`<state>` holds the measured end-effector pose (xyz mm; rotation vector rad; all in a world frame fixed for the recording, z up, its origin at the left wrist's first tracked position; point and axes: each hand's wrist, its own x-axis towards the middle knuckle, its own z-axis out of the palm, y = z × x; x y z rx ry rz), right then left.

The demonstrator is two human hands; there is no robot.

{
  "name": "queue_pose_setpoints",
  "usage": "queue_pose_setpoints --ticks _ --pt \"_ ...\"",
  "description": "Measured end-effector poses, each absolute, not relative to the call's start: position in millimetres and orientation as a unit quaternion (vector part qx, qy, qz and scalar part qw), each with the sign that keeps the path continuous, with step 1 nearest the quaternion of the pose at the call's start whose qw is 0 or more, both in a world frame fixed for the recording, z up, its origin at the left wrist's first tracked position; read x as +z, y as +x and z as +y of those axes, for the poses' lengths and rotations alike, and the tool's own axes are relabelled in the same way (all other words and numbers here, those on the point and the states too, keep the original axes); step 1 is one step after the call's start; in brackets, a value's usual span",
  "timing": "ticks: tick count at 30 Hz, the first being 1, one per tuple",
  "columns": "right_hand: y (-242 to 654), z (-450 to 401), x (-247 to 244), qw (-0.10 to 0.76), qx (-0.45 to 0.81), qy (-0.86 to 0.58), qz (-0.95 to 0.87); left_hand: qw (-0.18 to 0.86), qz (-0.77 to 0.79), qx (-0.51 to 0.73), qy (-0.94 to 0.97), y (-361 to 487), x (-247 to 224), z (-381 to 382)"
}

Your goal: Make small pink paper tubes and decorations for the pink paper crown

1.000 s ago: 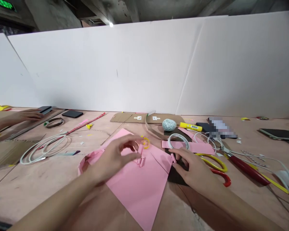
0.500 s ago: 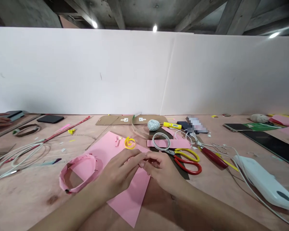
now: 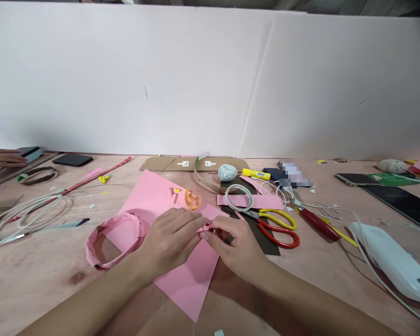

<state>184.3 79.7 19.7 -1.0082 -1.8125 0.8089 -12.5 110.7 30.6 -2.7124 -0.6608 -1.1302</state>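
My left hand (image 3: 171, 238) and my right hand (image 3: 236, 242) meet over a pink paper sheet (image 3: 192, 291), fingers pinched. Between their fingertips shows a small curled pink paper strip (image 3: 207, 227), mostly hidden by the fingers. Just beyond them lie a curled yellow paper strip (image 3: 199, 199) and a small pink-and-yellow paper piece (image 3: 176, 191). A pink paper band (image 3: 91, 247) is left of my left hand, partly on the sheet. Past my right hand are a roll of tape (image 3: 228, 201), a flat pink strip (image 3: 268, 201) and scissors (image 3: 278, 242) with red and yellow handles.
Farther back are a patterned ball (image 3: 227, 172), a glue stick (image 3: 256, 174) and a cardboard strip (image 3: 157, 163). Red-handled pliers (image 3: 320, 224) and a white device (image 3: 388, 261) lie right, cables left (image 3: 38, 205). Another person's hand (image 3: 5, 159) rests at far left beneath the white partition (image 3: 126, 79).
The view has tipped downward, showing less ceiling. My hands stay together, their fingertips slightly shifted, and the small curled pink strip now shows between them.
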Motion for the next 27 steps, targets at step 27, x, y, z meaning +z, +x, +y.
queue_pose_setpoints --ticks 27 --pt "231 110 17 0.186 0.092 -0.67 -0.713 -0.125 -0.48 -0.121 -0.86 -67 57 153"
